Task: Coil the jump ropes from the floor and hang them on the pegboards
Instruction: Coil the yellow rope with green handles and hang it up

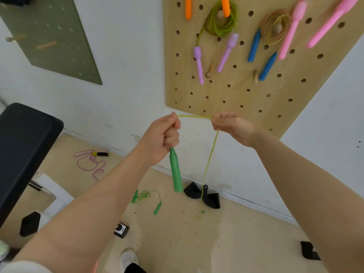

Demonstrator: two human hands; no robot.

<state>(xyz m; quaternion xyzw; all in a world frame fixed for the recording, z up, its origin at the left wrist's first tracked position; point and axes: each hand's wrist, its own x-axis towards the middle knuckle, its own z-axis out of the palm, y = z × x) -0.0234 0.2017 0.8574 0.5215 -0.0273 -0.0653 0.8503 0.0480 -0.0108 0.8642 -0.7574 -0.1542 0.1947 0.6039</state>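
Left hand (pixel 160 137) fisted round smooth green plastic handle (pixel 175 171) — tapered, hanging down. Thin yellow-green cord (pixel 194 116) spans to right hand (pixel 231 128), fingers curled pinching it, then drops toward floor. Behind — wooden pegboard (pixel 246 91), round holes, coiled ropes hung.

A black padded bench (pixel 23 150) stands at left, black wedges (pixel 202 196) lie by the white wall (pixel 126 75)

Bright even light, soft blur, wide-angle distortion
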